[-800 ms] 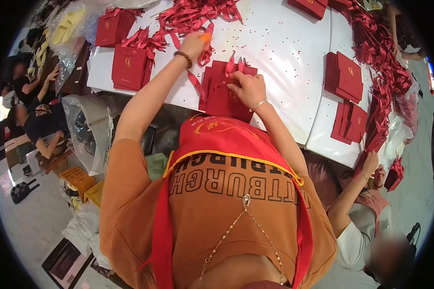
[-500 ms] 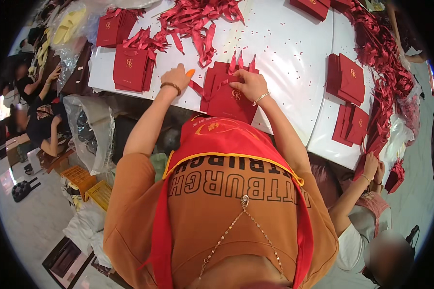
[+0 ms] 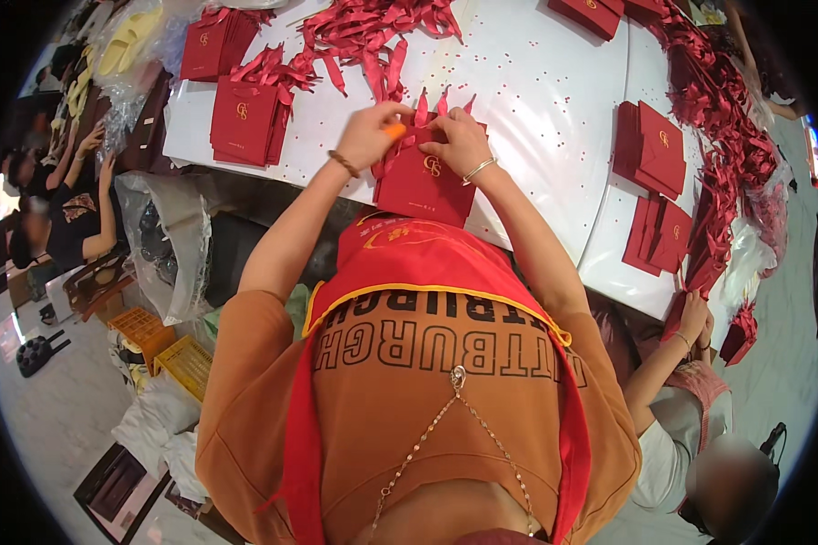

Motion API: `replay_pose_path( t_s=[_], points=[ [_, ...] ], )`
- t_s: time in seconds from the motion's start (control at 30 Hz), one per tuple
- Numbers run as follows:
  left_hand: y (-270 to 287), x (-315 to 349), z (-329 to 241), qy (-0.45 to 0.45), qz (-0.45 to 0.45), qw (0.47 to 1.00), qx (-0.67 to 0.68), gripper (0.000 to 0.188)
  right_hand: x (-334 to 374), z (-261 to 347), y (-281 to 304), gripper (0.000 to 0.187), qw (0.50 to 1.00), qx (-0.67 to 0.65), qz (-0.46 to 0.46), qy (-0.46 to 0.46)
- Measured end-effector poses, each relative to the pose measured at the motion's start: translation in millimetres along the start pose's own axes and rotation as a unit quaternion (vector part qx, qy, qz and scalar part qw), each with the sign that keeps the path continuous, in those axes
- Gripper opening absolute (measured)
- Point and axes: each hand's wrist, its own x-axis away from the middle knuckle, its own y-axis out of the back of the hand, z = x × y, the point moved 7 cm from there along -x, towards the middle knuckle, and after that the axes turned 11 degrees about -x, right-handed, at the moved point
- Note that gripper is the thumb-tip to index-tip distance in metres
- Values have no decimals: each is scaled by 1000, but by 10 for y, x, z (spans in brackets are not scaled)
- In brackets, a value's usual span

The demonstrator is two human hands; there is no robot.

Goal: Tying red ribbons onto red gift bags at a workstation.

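Note:
In front of me, at the near edge of the white table, lies a small stack of dark red paper gift bags (image 3: 420,193) with gold lettering and red ribbon handles. My left hand (image 3: 369,136) is closed at the top left of the stack, its fingers bent over a red ribbon. A small orange piece (image 3: 394,131) shows at its fingertips; what it is I cannot make out. My right hand (image 3: 463,143) pinches the red ribbon (image 3: 411,143) over the top bag, close beside the left. The fingertips partly hide the ribbon.
More red bags (image 3: 244,123) stand in stacks at the left, with others (image 3: 653,150) at the right. Loose red ribbons (image 3: 373,36) lie heaped at the far side. Tiny red bits dot the white tabletop (image 3: 527,118). A co-worker's hands (image 3: 695,318) handle red ribbon at the right edge.
My left hand has moved right and slightly up, from beside the stack to its top edge, close to my right hand. The right hand and the bags have shifted slightly left.

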Motion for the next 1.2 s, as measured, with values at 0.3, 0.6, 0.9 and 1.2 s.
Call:
replay_pose_path(
  t_s=[0.3,0.6,0.9,1.2],
  points=[
    [-408,-10,-175,-167,95,951,-243,33,429,242,463,27,977,208,-46,-16],
    [-254,58,-401,-21,7,999,49,25,555,-415,342,21,954,-204,-21,-220],
    [-647,150,-508,-105,-10,979,-174,13,534,-373,308,30,953,-202,-29,-223],
    [-737,171,-531,-170,-11,926,-336,4,532,-377,297,31,962,-172,-33,-211]
  ],
)
